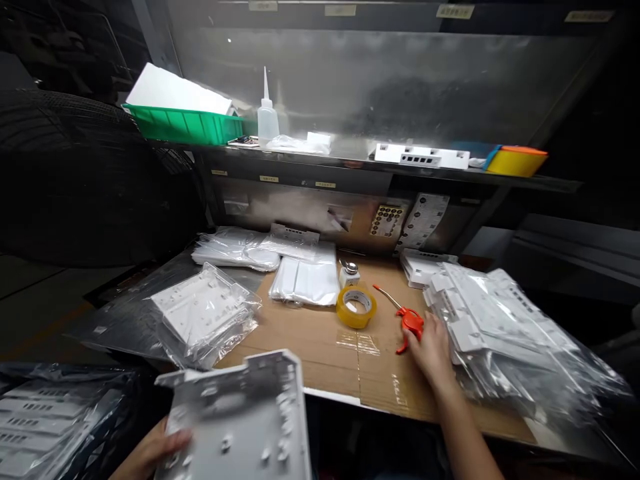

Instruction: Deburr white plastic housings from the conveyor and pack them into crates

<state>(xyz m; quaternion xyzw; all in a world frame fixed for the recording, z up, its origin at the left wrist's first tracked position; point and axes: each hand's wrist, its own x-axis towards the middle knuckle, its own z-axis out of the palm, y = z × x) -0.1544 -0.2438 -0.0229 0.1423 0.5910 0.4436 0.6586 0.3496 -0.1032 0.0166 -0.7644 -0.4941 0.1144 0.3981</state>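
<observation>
My left hand (153, 450) grips a white plastic housing panel (240, 427) by its left edge, thumb on the inner face. Ribs and small posts show on that face, and the panel is tilted in front of the table edge. My right hand (431, 350) is closed at the handle of a red air blow gun (412, 321) on the cardboard, its thin nozzle pointing back left. Part of the handle is hidden by my fingers. A roll of yellow tape (343, 313) lies left of the gun, with a small metal-topped bottle (349, 275) behind it.
Bagged white panels (490, 313) are piled at the right, and more bagged panels (197, 307) lie at the left. Flat plastic bags (306, 279) rest at the back. The shelf above carries a green bin (183, 125), a squeeze bottle (268, 121) and a yellow tub (516, 162).
</observation>
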